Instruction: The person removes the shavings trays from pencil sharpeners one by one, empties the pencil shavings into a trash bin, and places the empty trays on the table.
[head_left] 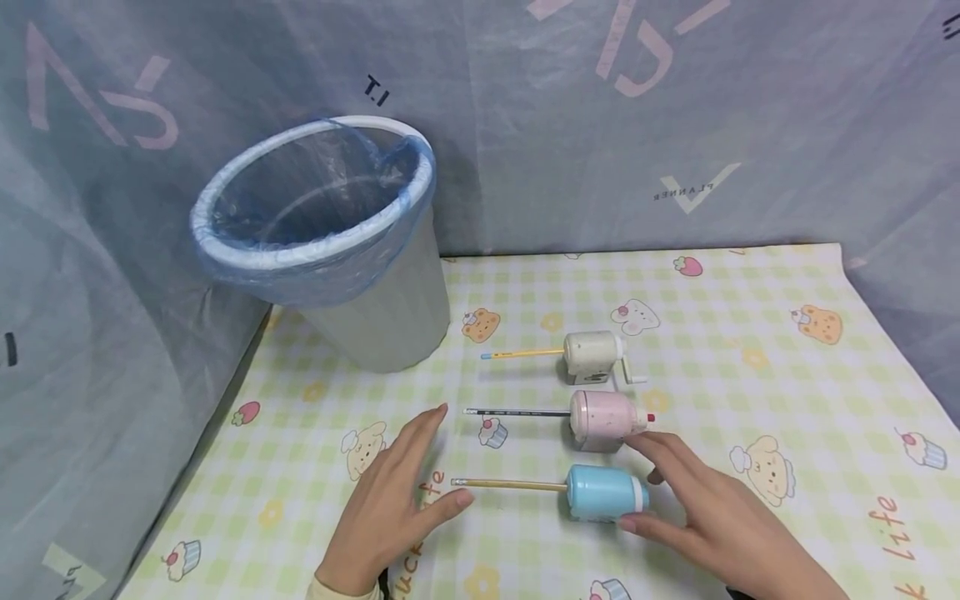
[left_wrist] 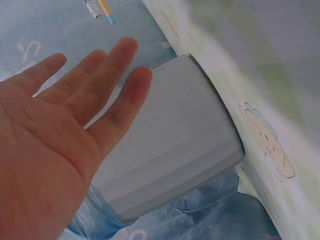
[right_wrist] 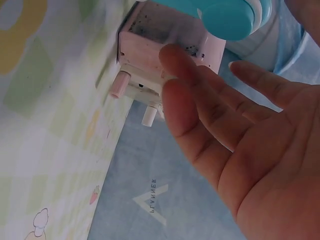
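Three hand-crank pencil sharpeners stand in a column on the cloth, each with a pencil sticking out to the left. Nearest is the blue sharpener (head_left: 600,492), holding a plain wooden pencil (head_left: 517,484). Behind it come the pink sharpener (head_left: 598,414) with a black pencil (head_left: 525,412), then the cream sharpener (head_left: 588,354) with a yellow pencil (head_left: 528,354). My right hand (head_left: 705,504) is spread loosely around the right end of the blue one, thumb at its front, fingertips by the pink one. My left hand (head_left: 397,500) hovers, fingers extended, left of the wooden pencil's end, holding nothing.
A grey wastebasket (head_left: 375,325) lined with a blue plastic bag stands at the back left. Grey-blue printed fabric (head_left: 555,167) hangs behind and on both sides. The checked tablecloth (head_left: 712,367) carries cartoon prints.
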